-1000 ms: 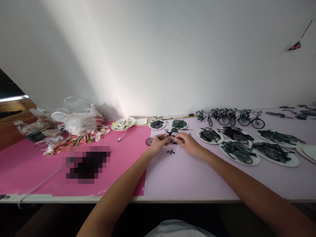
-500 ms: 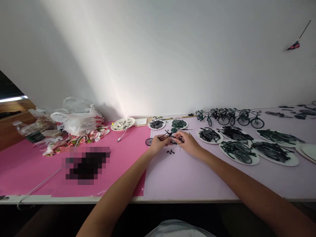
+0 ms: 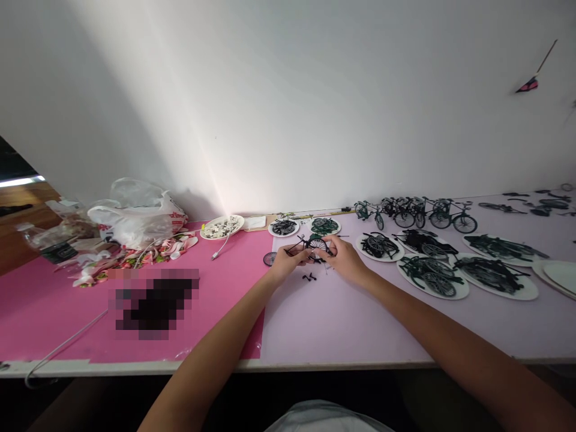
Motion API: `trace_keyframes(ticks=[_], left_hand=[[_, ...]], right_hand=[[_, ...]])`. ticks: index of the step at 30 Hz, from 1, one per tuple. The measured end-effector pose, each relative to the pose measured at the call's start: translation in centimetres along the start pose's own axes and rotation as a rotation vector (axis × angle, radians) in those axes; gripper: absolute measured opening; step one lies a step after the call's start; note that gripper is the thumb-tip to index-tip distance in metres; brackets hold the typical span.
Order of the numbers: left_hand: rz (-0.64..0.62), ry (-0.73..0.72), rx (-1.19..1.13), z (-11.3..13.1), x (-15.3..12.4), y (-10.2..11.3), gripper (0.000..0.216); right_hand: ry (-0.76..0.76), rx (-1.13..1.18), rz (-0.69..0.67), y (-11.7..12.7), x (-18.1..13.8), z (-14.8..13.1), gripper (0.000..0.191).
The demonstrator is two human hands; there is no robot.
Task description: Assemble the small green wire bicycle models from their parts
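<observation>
Fingers of the left hand (image 3: 288,263) and right hand (image 3: 341,255) grip a small black toy bicycle (image 3: 318,244) between them; black pieces (image 3: 311,276) lie on the desk (image 3: 337,327) just nearer than the fingers; plates (image 3: 528,292) of parts rest right of them; built bicycles (image 3: 420,213) stand farther back, to their right.

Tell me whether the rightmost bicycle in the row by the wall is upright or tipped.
Upright: the bicycle stands on its wheels, handlebars on top.
</observation>
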State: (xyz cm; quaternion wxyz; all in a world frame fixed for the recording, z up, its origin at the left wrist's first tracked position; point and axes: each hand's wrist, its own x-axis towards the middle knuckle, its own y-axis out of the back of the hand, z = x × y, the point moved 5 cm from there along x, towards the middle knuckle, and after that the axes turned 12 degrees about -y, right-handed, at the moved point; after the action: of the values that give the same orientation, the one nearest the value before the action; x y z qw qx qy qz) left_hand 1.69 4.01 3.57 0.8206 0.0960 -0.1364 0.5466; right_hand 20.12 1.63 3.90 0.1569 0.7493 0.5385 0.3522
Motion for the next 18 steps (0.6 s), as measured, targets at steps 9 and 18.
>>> trace_keyframes(ticks=[9, 18], left_hand=[[-0.027, 0.003, -0.031, -0.36, 0.09, 0.02, 0.047], [0.002, 0.013, -0.065, -0.63, 0.26, 0.34, 0.046]], right_hand=[[0.016, 0.073, -0.078, 0.03, 0.19, 0.10, 0.048], [0.019, 0.171, -0.125, 0.04, 0.14, -0.19, 0.047]])
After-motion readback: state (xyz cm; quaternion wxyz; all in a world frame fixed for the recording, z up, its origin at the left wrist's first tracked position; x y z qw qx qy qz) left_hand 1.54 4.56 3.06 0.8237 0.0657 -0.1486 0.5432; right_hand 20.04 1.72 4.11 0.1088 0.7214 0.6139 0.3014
